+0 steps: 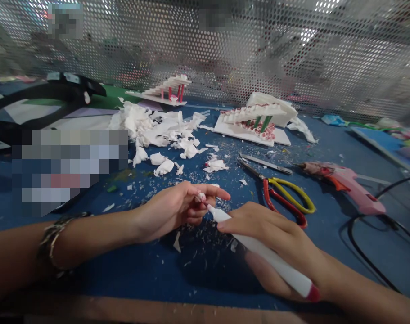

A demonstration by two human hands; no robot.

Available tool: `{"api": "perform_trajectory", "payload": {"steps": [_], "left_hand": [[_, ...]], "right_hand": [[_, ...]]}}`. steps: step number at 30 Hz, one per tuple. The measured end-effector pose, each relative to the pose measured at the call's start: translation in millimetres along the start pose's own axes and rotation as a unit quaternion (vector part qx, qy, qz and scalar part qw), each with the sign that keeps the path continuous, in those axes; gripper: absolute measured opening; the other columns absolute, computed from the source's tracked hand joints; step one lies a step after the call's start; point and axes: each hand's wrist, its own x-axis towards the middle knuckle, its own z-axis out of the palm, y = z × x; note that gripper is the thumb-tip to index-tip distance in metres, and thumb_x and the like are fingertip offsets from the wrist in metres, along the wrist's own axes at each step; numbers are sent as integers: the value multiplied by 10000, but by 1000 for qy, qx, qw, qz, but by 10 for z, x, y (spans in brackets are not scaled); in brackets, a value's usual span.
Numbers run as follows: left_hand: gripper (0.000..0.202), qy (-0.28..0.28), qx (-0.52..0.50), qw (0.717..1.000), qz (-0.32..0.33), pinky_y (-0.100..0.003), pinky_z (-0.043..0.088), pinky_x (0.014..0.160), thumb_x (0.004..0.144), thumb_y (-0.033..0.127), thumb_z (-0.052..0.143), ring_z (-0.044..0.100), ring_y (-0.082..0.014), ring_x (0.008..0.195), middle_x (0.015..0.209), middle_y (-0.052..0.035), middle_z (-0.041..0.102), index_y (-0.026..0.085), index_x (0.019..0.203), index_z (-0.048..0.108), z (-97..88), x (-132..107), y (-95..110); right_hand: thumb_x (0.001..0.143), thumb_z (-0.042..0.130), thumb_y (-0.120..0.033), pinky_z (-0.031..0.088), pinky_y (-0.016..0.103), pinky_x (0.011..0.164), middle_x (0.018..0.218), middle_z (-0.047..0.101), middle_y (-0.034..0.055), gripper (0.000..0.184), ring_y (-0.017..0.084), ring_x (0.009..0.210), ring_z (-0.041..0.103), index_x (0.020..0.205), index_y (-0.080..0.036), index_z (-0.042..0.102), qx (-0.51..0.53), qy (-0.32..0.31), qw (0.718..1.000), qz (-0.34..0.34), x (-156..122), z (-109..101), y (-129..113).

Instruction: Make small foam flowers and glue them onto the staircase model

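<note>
Between the thumb and fingers of my left hand is a small white wad with pinkish marks, perhaps paper. My right hand grips a white marker with a dark red end. Its tip points at the left fingers, close to the wad; whether it touches cannot be made out. Beyond the hands lies a small crumpled white piece with a red mark. Scissors with red and yellow handles rest just past my right hand.
Torn white paper is heaped at the back. Two small stair models, one with green posts and one with red posts, stand before a perforated screen. A pink glue gun with a black cord lies right. Scraps litter the blue table.
</note>
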Motion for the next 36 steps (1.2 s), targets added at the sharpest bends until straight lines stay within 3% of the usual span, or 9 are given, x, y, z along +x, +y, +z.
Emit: {"api": "perform_trajectory", "payload": {"steps": [8, 18, 23, 25, 27, 29, 36], "left_hand": [[368, -27, 38, 999, -18, -234, 254, 556, 659, 219, 365, 254, -105, 536, 598, 16, 329, 168, 884, 651, -31, -7, -6], [350, -3, -38, 999, -8, -234, 306, 634, 709, 129, 391, 403, -103, 633, 692, -11, 488, 132, 975, 618, -28, -1, -11], [275, 12, -37, 999, 19, -193, 314, 558, 771, 137, 470, 420, -63, 588, 743, 12, 511, 182, 1023, 571, -25, -8, -24], [217, 19, -21, 999, 42, -176, 311, 515, 777, 132, 484, 422, -48, 550, 727, 27, 519, 198, 967, 565, -30, -6, -27], [89, 29, -6, 998, 55, -165, 312, 490, 773, 123, 495, 429, -42, 533, 711, 26, 531, 167, 809, 563, -38, 0, -25], [90, 33, -6, 998, 61, -155, 323, 488, 763, 121, 510, 434, -38, 533, 697, 17, 532, 136, 676, 528, -46, 6, -18], [72, 34, -42, 998, 45, -141, 347, 471, 754, 160, 539, 438, -37, 512, 595, 26, 510, 124, 696, 561, -47, 5, -11]], "right_hand": [[727, 394, -115, 435, 273, 789, 910, 592, 81, 328, 125, 877, 533, 1043, -118, 485, 2, -4, 1000, 8, 21, 13, 18], [688, 441, -47, 419, 230, 807, 931, 581, 54, 374, 111, 867, 519, 1052, -124, 479, -37, 4, 999, 6, 2, -27, 32], [699, 428, -62, 439, 243, 788, 920, 591, 54, 376, 133, 859, 529, 1064, -145, 465, -68, 6, 998, 16, -12, -48, 37], [703, 425, -75, 452, 250, 765, 911, 594, 53, 375, 141, 843, 537, 1065, -164, 463, -72, 15, 997, 24, -21, -54, 38], [707, 427, -93, 460, 254, 749, 891, 598, 51, 366, 145, 819, 546, 1061, -174, 468, -72, 30, 997, 25, -34, -62, 39], [719, 425, -124, 462, 258, 749, 880, 599, 54, 344, 149, 816, 552, 1056, -171, 475, -74, 48, 996, 22, -51, -71, 37], [747, 413, -169, 477, 266, 696, 854, 612, 55, 303, 153, 786, 579, 1041, -176, 485, -73, 51, 996, 16, -45, -92, 9]]}}
